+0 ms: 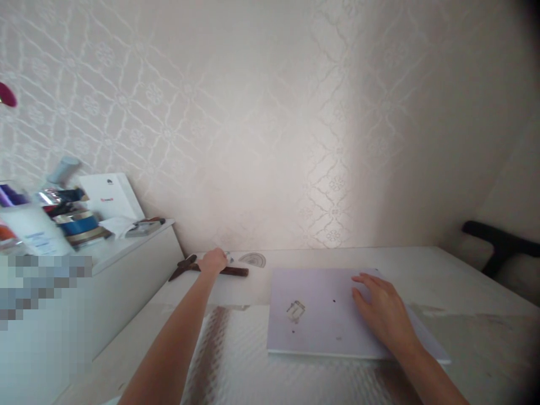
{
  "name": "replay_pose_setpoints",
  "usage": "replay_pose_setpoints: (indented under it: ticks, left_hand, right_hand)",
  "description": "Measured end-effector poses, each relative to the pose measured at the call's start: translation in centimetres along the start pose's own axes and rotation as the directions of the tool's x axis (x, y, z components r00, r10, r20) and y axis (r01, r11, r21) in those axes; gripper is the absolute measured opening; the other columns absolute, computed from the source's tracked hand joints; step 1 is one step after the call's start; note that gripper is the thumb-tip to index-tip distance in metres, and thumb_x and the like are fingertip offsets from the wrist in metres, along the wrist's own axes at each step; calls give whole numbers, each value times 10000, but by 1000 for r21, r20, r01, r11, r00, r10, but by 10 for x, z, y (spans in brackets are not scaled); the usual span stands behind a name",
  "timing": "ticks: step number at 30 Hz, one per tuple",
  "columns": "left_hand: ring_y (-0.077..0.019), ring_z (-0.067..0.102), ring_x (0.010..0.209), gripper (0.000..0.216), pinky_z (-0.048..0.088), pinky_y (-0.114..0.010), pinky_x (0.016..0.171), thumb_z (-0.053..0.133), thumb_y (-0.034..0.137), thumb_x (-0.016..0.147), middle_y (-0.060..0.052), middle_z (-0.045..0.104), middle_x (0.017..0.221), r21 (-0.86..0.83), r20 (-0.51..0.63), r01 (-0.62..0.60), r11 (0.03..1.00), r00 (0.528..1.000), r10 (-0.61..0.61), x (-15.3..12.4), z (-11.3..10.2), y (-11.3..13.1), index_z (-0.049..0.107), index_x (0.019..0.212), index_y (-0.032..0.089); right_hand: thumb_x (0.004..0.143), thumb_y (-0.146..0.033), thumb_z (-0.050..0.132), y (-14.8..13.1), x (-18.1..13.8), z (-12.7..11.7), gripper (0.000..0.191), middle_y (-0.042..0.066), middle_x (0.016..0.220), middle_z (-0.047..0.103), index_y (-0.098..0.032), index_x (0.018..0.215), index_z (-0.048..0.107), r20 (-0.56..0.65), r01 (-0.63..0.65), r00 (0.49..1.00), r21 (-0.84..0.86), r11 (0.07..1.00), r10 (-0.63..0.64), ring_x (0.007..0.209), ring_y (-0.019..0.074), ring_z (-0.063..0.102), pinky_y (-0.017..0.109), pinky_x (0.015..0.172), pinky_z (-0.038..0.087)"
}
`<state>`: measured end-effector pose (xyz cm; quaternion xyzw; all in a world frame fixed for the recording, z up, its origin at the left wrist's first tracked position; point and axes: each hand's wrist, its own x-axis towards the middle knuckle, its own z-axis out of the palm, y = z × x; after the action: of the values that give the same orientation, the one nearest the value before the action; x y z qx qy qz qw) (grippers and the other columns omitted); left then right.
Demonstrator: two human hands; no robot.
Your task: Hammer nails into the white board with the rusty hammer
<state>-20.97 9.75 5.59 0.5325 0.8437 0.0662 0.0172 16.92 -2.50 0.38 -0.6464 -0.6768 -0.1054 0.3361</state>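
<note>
My left hand (214,260) reaches to the back left of the table, its fingers closed just above a hammer (235,271) with a dark wooden handle. A small greyish thing (229,257) shows at its fingertips; whether the hand grips it is hidden. Beside it lies a clear protractor (253,259). Over the right part of a flat pale lilac board (312,337), my right hand (382,306) is open with fingers stretched out. On the board is a small rectangular outline (296,310), perhaps metal or printed, and a few dark specks.
Quilted clear sheeting (244,343) lies under and beside the board. A white cabinet (139,281) at left carries bottles, tape rolls (80,223) and a white box (110,196). Behind the table rises a patterned wall (253,124). A black armrest-like piece (502,239) stands at right.
</note>
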Motion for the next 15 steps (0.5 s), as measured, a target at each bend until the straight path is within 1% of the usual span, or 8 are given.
replay_pose_setpoints:
  ticks: [4,9,15]
  left_hand:
    - [-283,539,1040,230,410,-410,843,497,251,750,-139,613,1061,19,-9,6,1000,1000,-6,1,3,0,628,932,200]
    - [-280,540,1040,230,405,-420,858,468,220,759,-143,619,1042,55,-34,-12,998,999,14,1,8,2,630,919,182]
    - [-280,543,1031,251,396,-425,869,446,202,774,-156,628,1006,81,-72,-25,996,997,31,-2,10,3,617,952,160]
  right_hand:
    - [793,-258,387,1,0,0,328,128,1027,616,-123,968,628,-8,-5,1000,3,1000,5,988,256,536,404,913,393]
    - [787,-266,391,2,-1,0,332,144,1028,614,-112,954,632,-42,10,999,15,1000,-9,978,269,540,424,896,407]
    - [787,-264,396,3,0,0,333,153,1035,611,-108,956,637,-30,10,1000,30,999,-9,976,276,543,434,890,410]
